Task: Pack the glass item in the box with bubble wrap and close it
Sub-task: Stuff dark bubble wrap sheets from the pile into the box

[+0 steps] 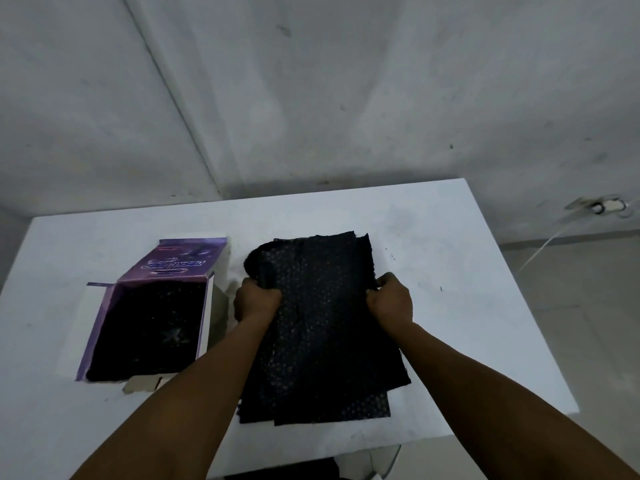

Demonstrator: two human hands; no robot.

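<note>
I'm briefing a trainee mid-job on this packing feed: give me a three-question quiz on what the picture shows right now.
1. True or false: the purple box has its flaps open.
2. Which hands grip the black bubble wrap? A) left only B) right only C) both
3. Fill in: the box lies to the ____ of the bubble wrap on the white table.

Key: 1 true. 2 C: the left hand and right hand each clutch a side edge. 3 left. The glass item itself cannot be made out.

Black dotted bubble wrap [322, 327], purple printed box [166, 271], white table [450, 237].
</note>
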